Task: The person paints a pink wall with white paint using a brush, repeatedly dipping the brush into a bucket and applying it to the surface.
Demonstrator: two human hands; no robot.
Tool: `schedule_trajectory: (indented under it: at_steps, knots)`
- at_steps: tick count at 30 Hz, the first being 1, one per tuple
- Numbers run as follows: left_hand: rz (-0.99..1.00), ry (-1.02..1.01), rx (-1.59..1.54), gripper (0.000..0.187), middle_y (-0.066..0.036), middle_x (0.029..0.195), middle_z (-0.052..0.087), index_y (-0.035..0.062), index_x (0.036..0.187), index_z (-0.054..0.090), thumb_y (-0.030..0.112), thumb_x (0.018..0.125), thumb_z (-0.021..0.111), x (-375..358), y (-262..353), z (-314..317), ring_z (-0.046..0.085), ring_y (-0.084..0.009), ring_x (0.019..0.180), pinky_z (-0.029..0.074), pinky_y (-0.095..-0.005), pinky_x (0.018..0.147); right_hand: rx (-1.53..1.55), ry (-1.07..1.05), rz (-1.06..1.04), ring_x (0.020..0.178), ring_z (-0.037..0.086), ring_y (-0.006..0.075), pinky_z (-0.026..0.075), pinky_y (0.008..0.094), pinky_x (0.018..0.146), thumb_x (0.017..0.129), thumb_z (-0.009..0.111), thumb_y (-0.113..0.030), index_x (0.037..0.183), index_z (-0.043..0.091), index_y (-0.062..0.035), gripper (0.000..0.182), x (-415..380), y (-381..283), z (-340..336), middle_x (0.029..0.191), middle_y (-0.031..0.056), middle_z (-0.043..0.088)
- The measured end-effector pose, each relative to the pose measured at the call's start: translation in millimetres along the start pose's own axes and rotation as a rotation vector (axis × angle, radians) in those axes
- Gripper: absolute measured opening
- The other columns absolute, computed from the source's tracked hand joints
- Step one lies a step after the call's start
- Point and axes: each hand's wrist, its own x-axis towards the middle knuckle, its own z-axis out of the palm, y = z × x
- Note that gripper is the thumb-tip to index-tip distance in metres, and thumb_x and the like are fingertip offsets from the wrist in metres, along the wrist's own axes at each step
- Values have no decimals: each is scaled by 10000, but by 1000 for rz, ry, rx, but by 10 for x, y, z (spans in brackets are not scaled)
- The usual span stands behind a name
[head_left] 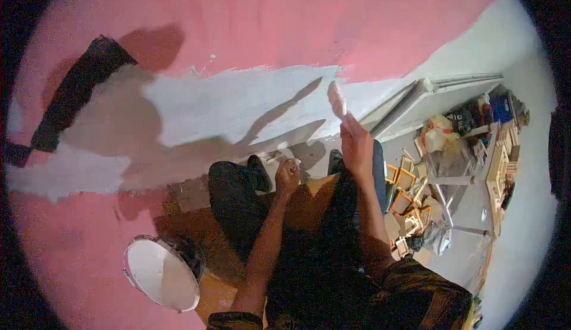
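In the head view, the right hand (357,148), right of centre, closes its fingers around a flat, elongated tool (337,98) smeared white; whether it ends in bristles or a blade is unclear. The tool projects upward from the fingers, near the wall (285,21), whose matte pink paint carries a streaky, ragged-edged whitish band (208,107). The left hand (288,178), at centre, is curled; one cannot tell whether it grips anything. A round white bucket (148,264) sits lower left, and angular wooden frames (410,193) lie heaped at right.
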Motion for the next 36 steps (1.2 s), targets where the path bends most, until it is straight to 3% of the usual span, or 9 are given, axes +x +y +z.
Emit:
schedule_trajectory:
  at_steps: [6, 8, 15, 17, 18, 28, 31, 33, 36]
  knots:
    - [-126, -196, 106, 209, -212, 1019, 618, 13, 1021, 635, 171, 904, 561, 154, 404, -181, 596, -377, 972, 510, -422, 819, 96, 212, -59, 672, 590, 342, 454, 446, 581, 915, 512, -89, 1029, 583, 52, 195, 145, -354, 1151, 806, 187, 612]
    - [-177, -199, 98, 205, -212, 1014, 618, 14, 1018, 635, 167, 902, 562, 175, 326, -205, 597, -376, 969, 511, -423, 812, 319, -32, -17, 761, 611, 370, 484, 444, 654, 892, 524, -44, 1113, 575, 46, 243, -184, -811, 1524, 866, 204, 618]
    - [-406, -138, 11, 191, -210, 994, 617, 17, 1011, 633, 153, 894, 566, 50, 164, -159, 601, -370, 958, 517, -424, 785, 188, -209, -166, 903, 622, 419, 514, 416, 733, 860, 550, -20, 1168, 585, 3, 312, -278, -366, 867, 995, 254, 628]
    - [-315, -86, -7, 187, -209, 988, 617, 18, 1009, 633, 149, 892, 567, 82, 167, -123, 602, -368, 955, 518, -425, 777, 52, -187, -112, 919, 621, 427, 514, 422, 756, 864, 543, -26, 1152, 603, 4, 296, -217, -197, 581, 1006, 257, 633]
    - [94, 39, 43, 191, -201, 970, 619, 23, 1003, 639, 156, 877, 582, 142, 162, -154, 610, -357, 931, 519, -430, 757, 73, -70, -122, 920, 620, 433, 513, 424, 749, 884, 532, -28, 1149, 594, 13, 275, -226, 36, 580, 1012, 266, 629]
    - [-273, -150, -88, 203, -178, 1000, 596, 20, 948, 648, 193, 861, 584, 131, 160, -34, 610, -347, 873, 509, -409, 765, 58, 100, -277, 819, 608, 445, 491, 441, 701, 890, 546, -45, 1094, 573, 60, 232, 80, -92, 996, 935, 274, 618]
    - [-284, -162, -137, 184, -165, 1005, 594, 29, 964, 646, 158, 838, 608, 229, 175, -123, 606, -333, 840, 507, -405, 743, 324, -167, 207, 734, 591, 396, 465, 464, 659, 922, 489, -81, 1024, 558, 52, 181, -96, -786, 1385, 807, 250, 580]
    - [-318, -162, -170, 185, -161, 999, 595, 29, 973, 641, 141, 828, 617, 235, 145, -92, 601, -333, 830, 506, -403, 737, 322, 17, -319, 811, 613, 430, 487, 481, 700, 927, 486, -83, 1221, 544, 13, 314, -355, -950, 1794, 918, 301, 604]
    - [-357, -205, -224, 194, -155, 990, 596, 29, 988, 634, 114, 813, 632, 125, 107, -1, 594, -332, 816, 503, -401, 728, 336, -328, -210, 838, 607, 433, 480, 497, 712, 902, 514, -74, 1214, 539, 27, 329, -471, -1372, 1839, 938, 304, 597]
